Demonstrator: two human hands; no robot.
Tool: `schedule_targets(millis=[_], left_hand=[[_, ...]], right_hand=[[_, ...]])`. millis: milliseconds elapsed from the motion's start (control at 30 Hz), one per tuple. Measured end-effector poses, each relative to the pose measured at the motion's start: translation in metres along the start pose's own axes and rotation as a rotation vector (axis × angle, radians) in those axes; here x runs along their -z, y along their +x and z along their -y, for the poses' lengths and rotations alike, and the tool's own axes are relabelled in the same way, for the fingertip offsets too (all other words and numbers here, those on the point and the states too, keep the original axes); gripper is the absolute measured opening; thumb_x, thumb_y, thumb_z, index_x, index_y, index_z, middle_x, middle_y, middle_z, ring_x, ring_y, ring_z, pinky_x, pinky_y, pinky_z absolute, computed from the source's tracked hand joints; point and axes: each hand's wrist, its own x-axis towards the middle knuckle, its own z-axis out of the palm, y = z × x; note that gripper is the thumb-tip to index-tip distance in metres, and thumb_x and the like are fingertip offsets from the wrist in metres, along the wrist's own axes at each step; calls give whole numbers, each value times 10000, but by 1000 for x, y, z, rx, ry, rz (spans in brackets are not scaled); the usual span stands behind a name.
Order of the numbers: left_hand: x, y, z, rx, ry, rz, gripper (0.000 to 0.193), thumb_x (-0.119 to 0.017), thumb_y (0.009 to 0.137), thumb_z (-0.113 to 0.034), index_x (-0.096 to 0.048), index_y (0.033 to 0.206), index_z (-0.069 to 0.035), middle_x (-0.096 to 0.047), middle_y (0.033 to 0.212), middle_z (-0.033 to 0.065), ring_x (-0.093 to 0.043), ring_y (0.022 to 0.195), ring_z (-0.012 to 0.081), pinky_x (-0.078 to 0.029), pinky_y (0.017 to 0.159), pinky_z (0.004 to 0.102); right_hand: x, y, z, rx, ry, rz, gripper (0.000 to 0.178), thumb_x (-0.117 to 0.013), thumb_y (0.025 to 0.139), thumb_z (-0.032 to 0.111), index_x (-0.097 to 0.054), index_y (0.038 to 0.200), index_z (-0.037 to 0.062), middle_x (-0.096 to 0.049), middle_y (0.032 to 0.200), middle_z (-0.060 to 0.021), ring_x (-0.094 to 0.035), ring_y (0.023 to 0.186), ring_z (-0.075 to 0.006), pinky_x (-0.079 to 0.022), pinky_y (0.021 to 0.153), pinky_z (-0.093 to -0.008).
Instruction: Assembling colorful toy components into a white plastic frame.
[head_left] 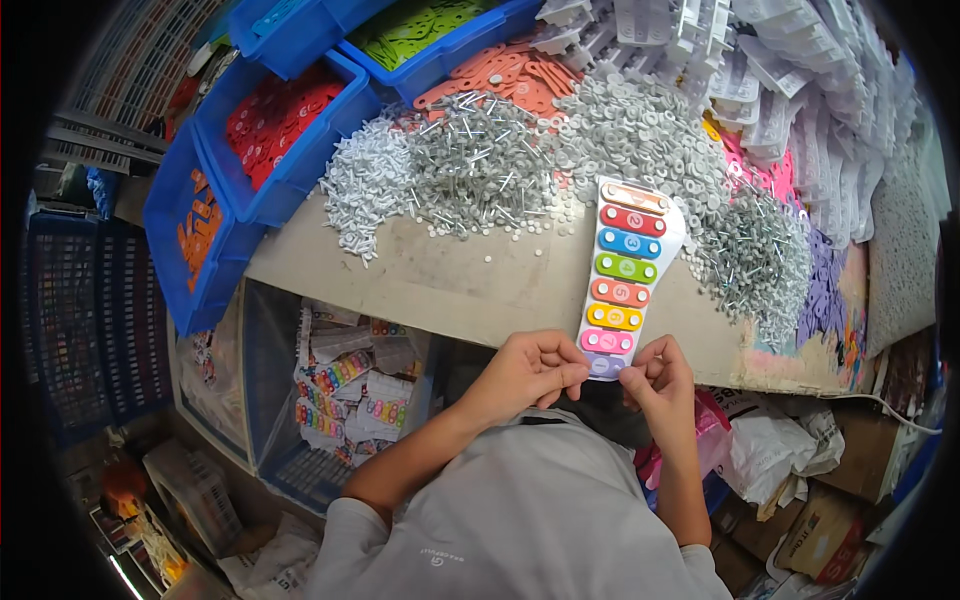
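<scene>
A toy xylophone (621,270) lies lengthwise on the worktable in front of me. Its white base carries several coloured bars, from orange at the far end to a purple bar (603,365) at the near end, fastened with white round-headed pins. My left hand (535,372) is closed, its thumb and fingertips at the left end of the purple bar. Opposite it, my right hand (658,382) pinches the near right corner, thumb on the edge. Whether either hand also has a small pin in it is too small to tell.
Heaps of white pins (365,185), metal pins (480,160) and grey washers (640,130) cover the far worktable (440,275). Blue bins (290,205) with coloured bars stand at left, stacked white bases (790,90) at far right. Below left, a crate (330,475) holds finished-looking xylophones.
</scene>
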Motion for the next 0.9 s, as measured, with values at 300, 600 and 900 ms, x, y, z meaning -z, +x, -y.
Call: schedule_targets(millis=[300, 600, 900], left_hand=[[1, 3, -2, 19, 9, 26, 103, -663, 1002, -106, -658, 1002, -3, -689, 783, 68, -462, 497, 30, -330, 450, 183], [-8, 5, -1, -184, 745, -211, 539, -736, 954, -250, -430, 1316, 6, -645, 668, 38, -546, 513, 107, -403, 479, 298], [-13, 20, 20, -96, 394, -74, 408, -667, 997, -248, -436, 1238, -15, -539, 616, 40, -519, 514, 111, -390, 466, 326]], right_hand=[[-4, 2, 5, -87, -25, -4, 394, -764, 912, 81, -436, 1129, 58, -628, 702, -32, -582, 520, -75, -389, 434, -191], [-1, 10, -6, -147, -36, 199, 422, -667, 978, 223, -440, 1287, 45, -706, 786, -112, -674, 571, -163, -471, 469, -232], [9, 11, -19, -109, -4, 141, 364, -648, 998, 267, -491, 1238, 42, -665, 714, -75, -620, 502, -142, -460, 441, -223]])
